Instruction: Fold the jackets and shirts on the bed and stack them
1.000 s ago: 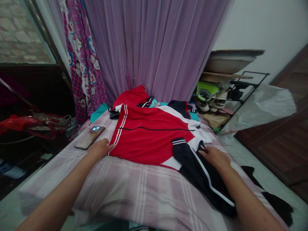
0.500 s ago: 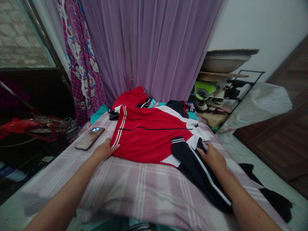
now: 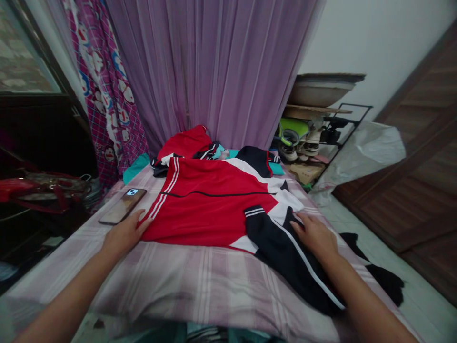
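Observation:
A red, white and black zip jacket (image 3: pixel 203 209) lies flat on the plaid-covered table (image 3: pixel 200 276), its striped hem to the left and its collar to the right. The near black sleeve folds back toward the front edge. My left hand (image 3: pixel 125 233) rests at the hem's near corner, fingers spread and thumb on the cloth. At the collar and shoulder, my right hand (image 3: pixel 316 236) touches the dark cloth with its fingers apart. A phone (image 3: pixel 123 206) lies just beyond my left hand.
More red clothing (image 3: pixel 187 142) is heaped by the purple curtain (image 3: pixel 214 71). To the right stand a shoe rack (image 3: pixel 321 143), a plastic bag (image 3: pixel 371 147) and a wooden door (image 3: pixel 417 157). Black cloth (image 3: pixel 383 281) lies on the floor.
The view has swung a little to the right. My left hand has slid left along the hem corner and its fingers have spread. My right hand stays by the collar.

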Available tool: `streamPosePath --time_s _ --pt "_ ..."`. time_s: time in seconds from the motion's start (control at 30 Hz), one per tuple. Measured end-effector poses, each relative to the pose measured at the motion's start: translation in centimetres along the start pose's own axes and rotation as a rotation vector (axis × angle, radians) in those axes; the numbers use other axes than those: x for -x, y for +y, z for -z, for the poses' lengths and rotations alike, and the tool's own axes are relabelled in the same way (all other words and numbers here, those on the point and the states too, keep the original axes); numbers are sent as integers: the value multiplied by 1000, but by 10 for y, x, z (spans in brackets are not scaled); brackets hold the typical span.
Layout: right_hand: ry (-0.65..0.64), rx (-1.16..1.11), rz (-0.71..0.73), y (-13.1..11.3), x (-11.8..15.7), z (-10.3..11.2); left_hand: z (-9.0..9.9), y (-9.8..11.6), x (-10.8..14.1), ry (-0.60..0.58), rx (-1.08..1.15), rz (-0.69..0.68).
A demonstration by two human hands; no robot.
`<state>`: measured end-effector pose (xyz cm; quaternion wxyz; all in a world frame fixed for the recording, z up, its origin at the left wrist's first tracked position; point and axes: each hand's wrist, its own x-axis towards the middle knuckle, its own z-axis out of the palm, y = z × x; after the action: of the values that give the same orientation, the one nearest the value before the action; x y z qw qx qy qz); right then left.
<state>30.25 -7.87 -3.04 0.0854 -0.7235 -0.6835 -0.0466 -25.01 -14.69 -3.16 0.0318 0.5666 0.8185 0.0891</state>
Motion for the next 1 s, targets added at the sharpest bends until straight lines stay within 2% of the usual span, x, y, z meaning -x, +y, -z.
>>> streamPosePath --time_s 0.07,0.13,0.17,0.23,0.3,0.4,0.47,0.5,0.57,0.63,0.73,0.8,0.87,1.0 --pt "-5 -113 64 -7 -3 9 6 9 1 94 22 -141" --pt "-175 -247 124 -18 -7 17 9 21 3 164 74 -347" --pt "-289 -295 168 -24 -7 20 10 29 5 157 105 -453" --pt "-475 -355 276 -36 -8 24 6 45 11 69 147 -631" --pt "-623 -406 378 -40 -9 29 0 60 18 -48 147 -744" --pt "-887 -461 452 -29 -15 39 -4 75 26 -170 150 -797" --pt "-999 -346 445 -17 -22 49 -1 80 27 -236 191 -792" --pt "-1010 -246 424 -12 -26 53 2 82 25 -267 213 -775" --pt "-943 -30 384 -8 -37 63 9 85 16 -315 244 -714" --pt "-781 122 351 -15 -50 70 15 86 -1 -305 250 -634" --pt "-502 229 281 -42 -72 71 20 85 -41 -156 187 -459" --pt "-370 226 206 -60 -87 65 22 82 -71 -45 106 -293" --pt "-261 183 125 -71 -101 53 21 76 -100 9 49 -135" --pt "-151 128 53 -69 -125 28 13 60 -147 -69 91 60"
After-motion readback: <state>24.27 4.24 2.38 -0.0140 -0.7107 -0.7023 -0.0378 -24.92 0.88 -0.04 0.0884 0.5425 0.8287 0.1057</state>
